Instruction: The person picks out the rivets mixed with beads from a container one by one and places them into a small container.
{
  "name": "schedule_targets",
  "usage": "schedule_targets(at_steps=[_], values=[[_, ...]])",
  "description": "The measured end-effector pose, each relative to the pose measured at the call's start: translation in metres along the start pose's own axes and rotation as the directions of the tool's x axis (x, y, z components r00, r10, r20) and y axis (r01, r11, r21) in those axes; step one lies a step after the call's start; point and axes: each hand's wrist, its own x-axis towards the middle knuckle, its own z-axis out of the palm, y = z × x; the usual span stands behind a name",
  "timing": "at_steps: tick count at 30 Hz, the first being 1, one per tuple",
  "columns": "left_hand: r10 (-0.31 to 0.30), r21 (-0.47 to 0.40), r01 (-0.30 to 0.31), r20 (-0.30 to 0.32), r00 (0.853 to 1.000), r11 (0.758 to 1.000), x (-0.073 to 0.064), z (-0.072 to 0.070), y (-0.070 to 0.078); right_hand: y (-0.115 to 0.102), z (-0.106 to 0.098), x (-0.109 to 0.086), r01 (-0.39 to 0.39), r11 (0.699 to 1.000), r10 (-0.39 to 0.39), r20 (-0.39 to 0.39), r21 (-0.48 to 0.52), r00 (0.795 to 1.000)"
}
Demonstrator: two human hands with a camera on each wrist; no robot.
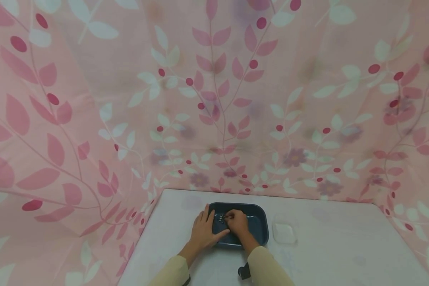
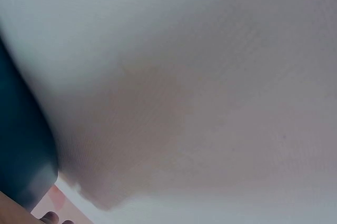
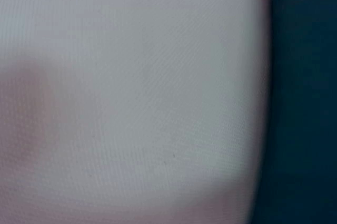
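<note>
Tray (image 1: pixel 255 226) in dark blue, rectangular with rounded corners and raised walls, sits at the far part of a white-covered table (image 1: pixel 329 242), somewhat left of its middle, its long sides running left to right. Small shiny pieces (image 1: pixel 221 217) lie together on the left part of its floor, between the two hands, too small to tell what they are. The right hand (image 1: pixel 238 223) reaches in over the tray from the near side, its fingers curled and fingertips drawn together just beside the pieces; whether they pinch one cannot be told. The left hand (image 1: pixel 203 232) lies over the tray's left end and near left corner, its fingers straight and spread, pointing to the far side, the thumb stretched out rightward over the tray. Just right of the tray, apart from it, a clear, squarish plastic container (image 1: pixel 285 233) rests on the table. Both forearms come from the near side in pale yellow sleeves (image 1: pixel 171 272), with a black device (image 1: pixel 244 271) beside the right cuff. Both wrist views show mostly blurred white cover, with a dark blue wall of the tray at one edge. Beyond the table and to its left and right hangs a pink fabric (image 1: pixel 214 131) printed with leaves, berries and flowers
</note>
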Motion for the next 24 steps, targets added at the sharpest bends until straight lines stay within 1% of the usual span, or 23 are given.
schedule_targets(at_steps=[3,6,10,15,19,24], values=[[-0.009,-0.008,0.009,0.007,1.0,1.0,0.0,-0.0002,0.0001,0.0001,-0.0005,0.0003,0.023,1.0,-0.022,-0.017,0.018,1.0],[-0.009,-0.005,0.009,0.008,1.0,1.0,-0.0006,-0.0004,0.0003,0.0004,-0.001,-0.0004,0.025,0.999,-0.025,-0.017,0.025,1.0],[0.006,-0.011,-0.006,-0.002,1.0,1.0,-0.0019,-0.0019,0.0013,0.0021,-0.001,-0.0017,0.009,0.999,-0.009,-0.005,0.038,1.0],[0.007,-0.015,-0.007,0.002,1.0,1.0,-0.0022,-0.0033,0.0023,0.0022,-0.0018,-0.0019,0.013,0.999,-0.013,-0.004,0.05,1.0],[0.003,-0.012,-0.003,-0.001,1.0,1.0,-0.0012,-0.0025,0.0019,0.0016,-0.0028,-0.0006,0.013,0.999,-0.013,-0.006,0.044,1.0],[-0.001,-0.013,0.001,-0.003,1.0,1.0,-0.0005,0.001,0.0001,0.0017,-0.0023,0.0004,-0.011,0.999,0.011,0.008,0.053,1.0]])
